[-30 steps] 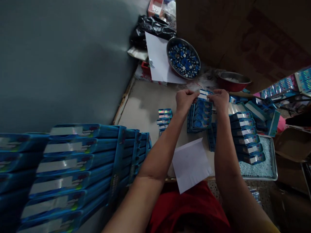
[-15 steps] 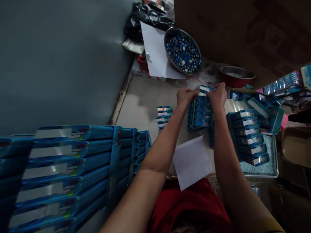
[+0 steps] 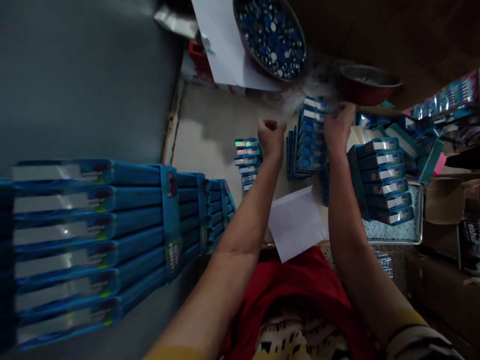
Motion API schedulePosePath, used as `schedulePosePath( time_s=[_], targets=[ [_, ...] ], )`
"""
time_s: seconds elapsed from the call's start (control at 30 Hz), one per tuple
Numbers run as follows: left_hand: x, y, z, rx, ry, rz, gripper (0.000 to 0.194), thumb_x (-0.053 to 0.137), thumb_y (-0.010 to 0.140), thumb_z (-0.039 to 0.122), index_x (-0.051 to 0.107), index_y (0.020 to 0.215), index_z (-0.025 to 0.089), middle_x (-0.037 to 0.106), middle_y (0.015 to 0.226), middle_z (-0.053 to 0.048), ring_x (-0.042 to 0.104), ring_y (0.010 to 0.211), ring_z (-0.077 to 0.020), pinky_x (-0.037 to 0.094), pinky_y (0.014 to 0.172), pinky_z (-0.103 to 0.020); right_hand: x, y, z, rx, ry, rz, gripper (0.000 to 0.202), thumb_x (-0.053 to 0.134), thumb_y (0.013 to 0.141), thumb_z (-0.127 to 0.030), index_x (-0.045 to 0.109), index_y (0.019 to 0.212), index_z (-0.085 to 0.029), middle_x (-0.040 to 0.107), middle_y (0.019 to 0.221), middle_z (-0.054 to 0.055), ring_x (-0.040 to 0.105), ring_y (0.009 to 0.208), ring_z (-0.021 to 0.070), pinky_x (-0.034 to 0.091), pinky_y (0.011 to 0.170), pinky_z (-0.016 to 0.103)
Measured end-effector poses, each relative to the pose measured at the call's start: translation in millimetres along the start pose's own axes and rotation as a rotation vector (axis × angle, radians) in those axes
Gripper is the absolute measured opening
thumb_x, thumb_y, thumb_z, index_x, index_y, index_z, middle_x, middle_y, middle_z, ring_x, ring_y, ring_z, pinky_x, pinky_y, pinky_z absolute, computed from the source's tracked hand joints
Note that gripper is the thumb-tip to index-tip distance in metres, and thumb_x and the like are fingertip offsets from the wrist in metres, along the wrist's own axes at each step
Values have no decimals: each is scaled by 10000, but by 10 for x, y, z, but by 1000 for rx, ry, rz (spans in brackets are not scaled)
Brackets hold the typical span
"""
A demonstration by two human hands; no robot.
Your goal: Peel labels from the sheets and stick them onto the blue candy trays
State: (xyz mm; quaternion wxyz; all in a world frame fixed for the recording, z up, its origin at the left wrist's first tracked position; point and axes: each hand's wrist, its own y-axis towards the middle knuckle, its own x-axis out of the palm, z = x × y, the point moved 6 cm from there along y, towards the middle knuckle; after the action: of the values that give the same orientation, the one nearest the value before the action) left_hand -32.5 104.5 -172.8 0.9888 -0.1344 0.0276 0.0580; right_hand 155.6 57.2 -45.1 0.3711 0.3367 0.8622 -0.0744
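Observation:
Blue printed cards or flat boxes [image 3: 311, 145] with white strips stand in a fanned stack on the pale tabletop. My left hand [image 3: 272, 140] is just left of this stack, apart from it, its fingers curled together; whatever is in them, if anything, cannot be made out. At the stack's right edge is my right hand [image 3: 339, 127], blurred by motion, its fingers partly hidden. Beside my left hand lies a smaller pile of blue pieces [image 3: 247, 157] with shiny strips. A white paper sheet [image 3: 298, 222] rests on the table between my forearms.
A metal bowl [image 3: 272, 40] of small blue and silver discs stands at the back, near a red bowl [image 3: 369, 82]. Banded blue boxes [image 3: 138, 215] fill the left side. More blue boxes [image 3: 384, 180] stand over a metal tray [image 3: 420, 220] of pale granules at right.
Both hands were at the top of the card stack. My left hand has drawn away to the left; my right has shifted slightly outward. The view has tilted, so the table appears higher.

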Motion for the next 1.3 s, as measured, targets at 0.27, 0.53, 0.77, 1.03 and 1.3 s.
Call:
schedulePosePath(
  time_s=[0.27,0.53,0.77,1.03,1.3],
  targets=[
    [-537,-1355,-1051,47,709,-296,205,497,1004,191,683,1089,182,709,1185,-138,621,1209,-273,445,1083,-382,-15,-2183,684,-396,-94,-434,208,506,1023,-251,710,1058,-235,727,1002,109,653,995,277,524,952,439],
    [-593,-1619,-1840,-172,963,-650,298,733,874,338,772,1120,176,719,1224,-140,654,1158,-289,491,971,-353,734,-2562,1900,-342,-683,-841,386,445,982,-102,750,1213,-151,711,1226,205,584,1133,324,444,956,438],
    [-506,-1779,-2142,-141,1083,-715,608,886,759,346,635,1291,194,652,1366,-162,587,1264,-322,446,1001,-387,445,-3107,2512,-312,-694,-873,434,403,1049,-230,671,1391,-215,633,1446,164,551,1129,300,390,932,415],
    [-461,-2081,-2369,-230,1017,-720,266,650,943,292,740,1165,178,707,1309,-137,617,1234,-267,453,1021,-345,488,-3123,2616,-286,-656,-970,549,373,1009,-146,542,1531,-151,534,1549,206,521,1210,334,414,972,447],
    [-533,-1878,-2230,-236,939,-797,338,567,969,310,771,1214,199,773,1257,-104,686,1163,-256,479,989,-310,824,-2841,2235,-471,-534,-963,551,293,1068,-190,463,1592,-188,458,1640,166,476,1319,337,383,1043,450]
  ],
)
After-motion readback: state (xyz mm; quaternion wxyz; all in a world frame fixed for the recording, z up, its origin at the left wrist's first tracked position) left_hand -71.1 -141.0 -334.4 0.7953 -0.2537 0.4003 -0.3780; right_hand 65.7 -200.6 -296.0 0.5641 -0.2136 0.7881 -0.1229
